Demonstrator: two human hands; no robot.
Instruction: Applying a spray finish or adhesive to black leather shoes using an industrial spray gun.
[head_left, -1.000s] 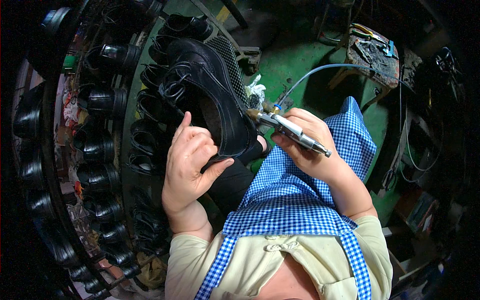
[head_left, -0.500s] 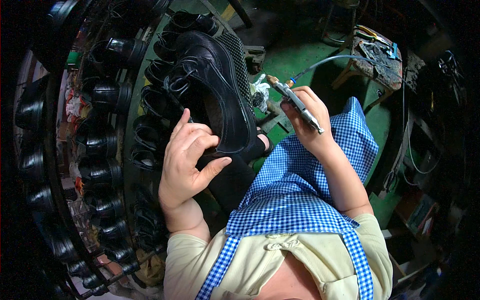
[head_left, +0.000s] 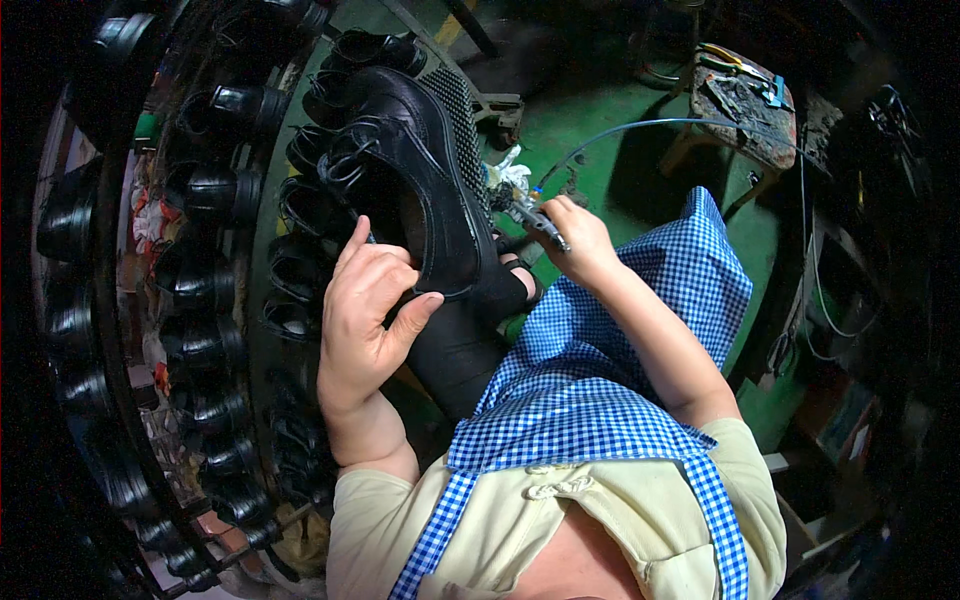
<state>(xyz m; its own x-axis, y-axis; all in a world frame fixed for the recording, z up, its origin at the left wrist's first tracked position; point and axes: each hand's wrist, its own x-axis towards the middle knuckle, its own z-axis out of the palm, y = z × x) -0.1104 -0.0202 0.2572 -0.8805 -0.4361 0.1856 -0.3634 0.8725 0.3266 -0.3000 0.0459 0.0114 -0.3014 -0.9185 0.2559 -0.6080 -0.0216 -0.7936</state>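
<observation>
Gun (head_left: 545, 228) has dipped, gripped in the curled right hand (head_left: 582, 238), toward the white cloth (head_left: 508, 172) beyond it, so spraying or blowing seems paused; the left hand (head_left: 368, 300) pinches the black shoe (head_left: 455, 210) by its heel, just ahead of that hand; no writing is legible

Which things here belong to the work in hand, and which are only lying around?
In use:
- black lace-up shoe, left hand at its heel
- metal air gun with hose, in right hand

Apparently just lying about:
- pliers on the stool
- other black shoes, untouched
</observation>
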